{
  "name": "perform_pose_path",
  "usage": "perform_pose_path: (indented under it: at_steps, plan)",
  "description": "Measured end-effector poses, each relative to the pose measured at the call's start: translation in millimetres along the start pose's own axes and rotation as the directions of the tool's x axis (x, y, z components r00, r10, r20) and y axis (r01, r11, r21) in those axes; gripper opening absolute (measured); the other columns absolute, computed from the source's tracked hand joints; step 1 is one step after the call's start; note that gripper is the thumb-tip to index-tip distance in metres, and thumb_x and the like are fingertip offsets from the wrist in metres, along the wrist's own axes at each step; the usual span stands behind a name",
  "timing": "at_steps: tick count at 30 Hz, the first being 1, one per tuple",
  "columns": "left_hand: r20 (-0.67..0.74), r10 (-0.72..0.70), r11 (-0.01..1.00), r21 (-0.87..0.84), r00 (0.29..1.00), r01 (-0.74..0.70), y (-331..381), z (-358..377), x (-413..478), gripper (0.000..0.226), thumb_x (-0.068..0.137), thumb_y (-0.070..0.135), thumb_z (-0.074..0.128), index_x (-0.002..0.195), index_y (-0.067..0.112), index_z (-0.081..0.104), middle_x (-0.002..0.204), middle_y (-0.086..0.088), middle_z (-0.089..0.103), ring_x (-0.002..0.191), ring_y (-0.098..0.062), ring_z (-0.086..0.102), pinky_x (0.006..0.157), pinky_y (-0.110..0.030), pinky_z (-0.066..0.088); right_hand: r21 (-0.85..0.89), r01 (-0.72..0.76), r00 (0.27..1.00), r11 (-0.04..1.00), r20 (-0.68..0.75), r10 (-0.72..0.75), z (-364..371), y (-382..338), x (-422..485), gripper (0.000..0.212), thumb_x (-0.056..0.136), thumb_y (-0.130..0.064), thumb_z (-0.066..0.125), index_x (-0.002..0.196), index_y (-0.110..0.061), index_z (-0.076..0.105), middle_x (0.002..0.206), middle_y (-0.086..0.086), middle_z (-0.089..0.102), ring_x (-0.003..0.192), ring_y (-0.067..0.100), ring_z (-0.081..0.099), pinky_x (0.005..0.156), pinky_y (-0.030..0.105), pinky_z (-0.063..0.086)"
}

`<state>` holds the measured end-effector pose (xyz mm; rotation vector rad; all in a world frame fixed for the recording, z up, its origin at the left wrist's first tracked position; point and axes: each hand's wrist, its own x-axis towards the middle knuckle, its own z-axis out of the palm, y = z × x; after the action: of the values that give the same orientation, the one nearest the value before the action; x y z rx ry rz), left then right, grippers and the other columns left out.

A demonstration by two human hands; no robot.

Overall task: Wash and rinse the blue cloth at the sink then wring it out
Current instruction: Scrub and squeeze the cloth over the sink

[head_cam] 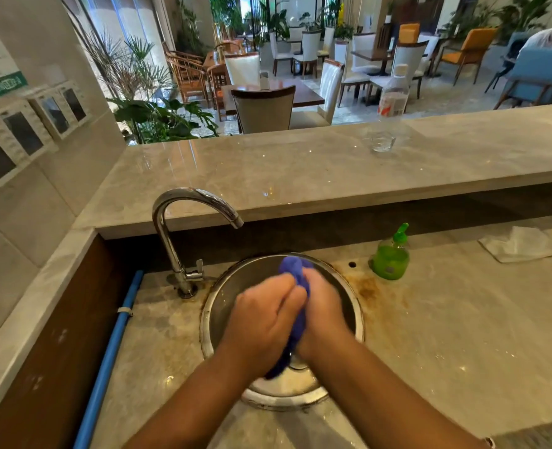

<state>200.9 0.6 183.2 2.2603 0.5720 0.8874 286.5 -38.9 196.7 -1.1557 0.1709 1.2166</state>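
Lower centre, the left hand and right hand each have their grip wrapped round the bunched blue cloth over the sink; seems soft, soggy, light, so take both ends.

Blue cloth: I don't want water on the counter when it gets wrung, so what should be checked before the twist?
1. Both hands grip the blue cloth: ok, the left hand and right hand are clasped round it.
2. Cloth held over the sink: ok, it hangs above the bowl.
3. Faucet off: ok, no stream shows at the spout.
4. Soap rinsed out of the cloth: cannot tell.
5. Soap bottle out of the way: ok, it stands on the counter to the right of the sink, apart from the arms.
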Motion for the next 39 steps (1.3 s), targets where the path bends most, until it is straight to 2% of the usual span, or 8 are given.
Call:
perform_pose_path:
  at_steps: [7,12,19,23,29,32,36,39]
  plan:
    - [0.058,0.035,0.993,-0.112,0.998,-0.029,8.3,12.4,-26.0,0.033,0.098,0.036,0.043,0.074,0.017,0.054,0.068,0.009,0.053,0.061,-0.013,0.050,0.058,-0.028,0.044,-0.102,0.026,0.999,0.994,-0.022,-0.028,-9.1,-25.4,-1.0,0.020,0.094,-0.031,0.063,0.093,-0.011,0.064,0.071,0.007,0.064,0.064,0.020,0.061,0.057,0.033,0.047]
    - [-0.141,-0.056,0.984,-0.176,0.988,0.031,7.4,1.4,-4.1,0.030,0.094,0.039,0.041,0.067,0.026,0.049,0.060,0.011,0.047,0.054,-0.006,0.044,0.054,-0.018,0.036,-0.128,0.323,0.946,0.938,0.062,-0.317,-9.9,16.5,-12.4,0.031,0.098,-0.027,0.051,0.072,-0.023,0.067,0.065,0.003,0.065,0.060,0.016,0.065,0.058,0.033,0.054]
    - [-0.013,-0.110,0.956,-0.275,0.994,0.102,2.6,9.0,-23.9,0.039,0.093,0.045,0.043,0.075,0.013,0.056,0.066,0.003,0.055,0.060,-0.012,0.051,0.057,-0.029,0.044,-0.175,0.134,0.990,0.976,-0.017,-0.139,1.8,-19.3,8.7,0.022,0.098,-0.036,0.059,0.102,-0.015,0.063,0.097,0.013,0.070,0.085,0.028,0.067,0.071,0.038,0.055]
    - [-0.104,-0.421,0.742,-0.610,0.901,0.277,-4.5,-17.5,-8.0,0.038,0.093,0.058,0.050,0.084,0.023,0.062,0.081,0.000,0.067,0.075,-0.019,0.066,0.066,-0.031,0.055,-0.166,0.292,0.954,0.942,0.122,-0.275,-3.8,-22.7,10.8,0.026,0.093,-0.046,0.063,0.099,-0.020,0.064,0.103,0.014,0.074,0.096,0.034,0.072,0.090,0.055,0.056]
    - [0.326,-0.689,-0.031,-0.905,0.647,0.424,-27.1,-36.0,-1.1,0.063,0.088,0.051,0.063,0.130,0.005,0.060,0.128,-0.022,0.068,0.116,-0.040,0.067,0.103,-0.053,0.051,-0.222,0.457,0.842,0.862,0.422,-0.337,-28.2,-12.0,13.8,0.045,0.079,-0.027,0.075,0.120,-0.016,0.061,0.110,0.008,0.075,0.101,0.029,0.074,0.082,0.046,0.061]
    - [0.433,-0.658,-0.027,-0.831,0.616,0.556,-32.8,-37.4,-11.8,0.050,0.076,0.044,0.072,0.112,0.010,0.066,0.112,-0.014,0.074,0.103,-0.026,0.073,0.077,-0.037,0.063,-0.240,0.537,0.807,0.808,0.424,-0.411,-33.8,-6.3,17.2,0.046,0.077,-0.031,0.074,0.121,-0.022,0.060,0.110,0.001,0.074,0.100,0.023,0.074,0.079,0.040,0.063]
    - [0.542,-0.593,-0.209,-0.818,0.596,0.535,-39.8,-22.3,-26.4,0.044,0.095,0.025,0.061,0.133,0.003,0.059,0.131,-0.025,0.065,0.122,-0.040,0.063,0.111,-0.050,0.044,-0.348,0.660,0.746,0.666,0.405,-0.528,-34.5,3.1,20.2,0.040,0.076,-0.043,0.072,0.113,-0.036,0.061,0.107,-0.011,0.072,0.101,0.011,0.071,0.076,0.030,0.061]
    - [0.282,-0.712,0.035,-0.900,0.643,0.434,-45.3,-13.4,-23.6,0.031,0.100,0.027,0.056,0.128,0.016,0.062,0.125,-0.014,0.071,0.114,-0.031,0.069,0.098,-0.048,0.055,-0.432,0.671,0.741,0.603,0.367,-0.562,-34.6,7.5,23.1,0.031,0.085,-0.037,0.071,0.114,-0.036,0.059,0.109,-0.011,0.069,0.100,0.007,0.069,0.081,0.033,0.060]
